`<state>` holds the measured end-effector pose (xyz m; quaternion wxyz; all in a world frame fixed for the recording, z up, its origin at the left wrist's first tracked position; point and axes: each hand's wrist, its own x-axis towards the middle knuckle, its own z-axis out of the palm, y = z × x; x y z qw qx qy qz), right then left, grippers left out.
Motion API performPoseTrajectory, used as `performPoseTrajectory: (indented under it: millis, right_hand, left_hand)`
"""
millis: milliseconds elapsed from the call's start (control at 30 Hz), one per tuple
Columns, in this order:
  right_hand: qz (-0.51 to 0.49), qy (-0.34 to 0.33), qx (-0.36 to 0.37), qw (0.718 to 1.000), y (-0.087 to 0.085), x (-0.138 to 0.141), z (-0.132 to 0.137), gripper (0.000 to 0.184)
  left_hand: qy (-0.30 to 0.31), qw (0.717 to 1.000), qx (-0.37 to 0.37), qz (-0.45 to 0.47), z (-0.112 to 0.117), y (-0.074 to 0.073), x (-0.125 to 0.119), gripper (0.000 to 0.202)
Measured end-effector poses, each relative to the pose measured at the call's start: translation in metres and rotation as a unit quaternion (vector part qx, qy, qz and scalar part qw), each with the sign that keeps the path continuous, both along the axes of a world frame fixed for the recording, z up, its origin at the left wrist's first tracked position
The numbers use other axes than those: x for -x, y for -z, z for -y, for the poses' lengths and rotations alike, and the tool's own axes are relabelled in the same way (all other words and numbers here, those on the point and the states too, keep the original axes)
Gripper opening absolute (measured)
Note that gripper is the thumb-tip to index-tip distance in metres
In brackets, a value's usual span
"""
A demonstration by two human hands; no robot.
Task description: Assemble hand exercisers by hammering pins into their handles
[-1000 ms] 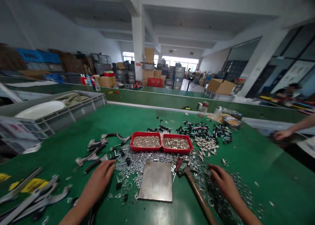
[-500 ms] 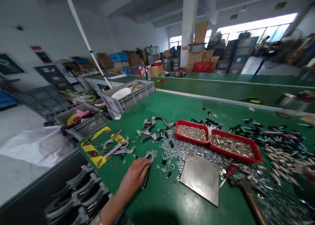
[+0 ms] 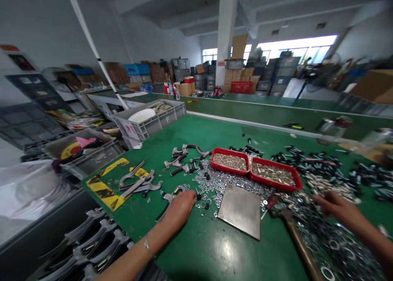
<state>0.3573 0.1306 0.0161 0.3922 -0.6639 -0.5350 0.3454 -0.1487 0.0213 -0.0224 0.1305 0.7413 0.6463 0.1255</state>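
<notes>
My left hand rests low over the green table with its fingers bunched together. Its fingertips are right beside a black-headed screw; whether they grip it is hidden. Just left of that hand lies a metal clamp arm with a black grip, partly covered by the hand. My right hand reaches in from the right with a finger stretched out, above a heap of metal washers and rings. Nothing shows in its fingers. Light metal pins lie just behind it.
Two red trays of small metal parts stand amid scattered nuts. In front lies a steel plate, with a hammer to its right. More clamp parts lie left, near a grey crate. Black-headed screws cover the back right.
My left hand has come off the clamp part and shifted right to the black-headed screw. My right hand has come further into view from the right edge. The view has turned slightly right.
</notes>
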Motion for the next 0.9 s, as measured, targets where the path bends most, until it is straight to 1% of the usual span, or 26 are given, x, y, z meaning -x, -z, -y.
performPoseTrajectory:
  millis: [33,100,133,167,233,267,333,400,433,533,633,767,900]
  right_hand:
    - [-0.070,-0.030,0.037,0.996,-0.004,0.019,0.009,0.034]
    - [-0.132,-0.068,0.047,0.988,-0.006,0.061,0.028,0.036]
    - [-0.224,-0.103,0.074,0.966,-0.005,0.084,0.038,0.035]
    - [-0.300,-0.141,0.096,0.938,-0.002,0.105,0.049,0.033]
    - [-0.386,-0.185,0.106,0.897,0.003,0.143,0.071,0.030]
    - [-0.409,-0.197,0.113,0.884,0.006,0.158,0.082,0.028]
    - [-0.438,-0.198,0.126,0.868,0.009,0.179,0.102,0.023]
    - [-0.460,-0.192,0.143,0.855,0.011,0.191,0.115,0.020]
    - [-0.469,-0.192,0.151,0.849,0.011,0.194,0.120,0.020]
    - [-0.477,-0.205,0.154,0.841,0.012,0.198,0.127,0.023]
    - [-0.466,-0.209,0.133,0.849,0.012,0.197,0.128,0.023]
    - [-0.419,-0.218,0.110,0.874,0.011,0.195,0.127,0.020]
    - [-0.393,-0.236,0.122,0.880,0.012,0.192,0.126,0.022]
  left_hand:
    - [-0.008,0.997,-0.004,0.072,0.002,-0.002,-0.006,0.016]
    - [-0.011,0.977,-0.007,0.214,0.007,-0.006,-0.024,0.015]
    - [-0.008,0.960,0.000,0.278,0.009,-0.008,-0.037,0.014]
    - [-0.004,0.942,0.012,0.336,0.011,-0.011,-0.051,0.014]
    - [0.007,0.897,0.051,0.440,0.014,-0.018,-0.082,0.014]
    - [0.013,0.872,0.072,0.484,0.014,-0.021,-0.096,0.014]
    - [0.009,0.826,0.106,0.553,0.013,-0.027,-0.119,0.015]
    - [-0.011,0.790,0.131,0.599,0.011,-0.028,-0.133,0.018]
    - [-0.022,0.776,0.142,0.614,0.010,-0.028,-0.136,0.021]
    - [-0.034,0.753,0.176,0.634,0.010,-0.026,-0.138,0.025]
    - [-0.029,0.746,0.205,0.633,0.014,-0.026,-0.137,0.025]
    - [-0.039,0.747,0.215,0.628,0.018,-0.028,-0.135,0.024]
    - [-0.031,0.736,0.237,0.634,0.018,-0.025,-0.131,0.026]
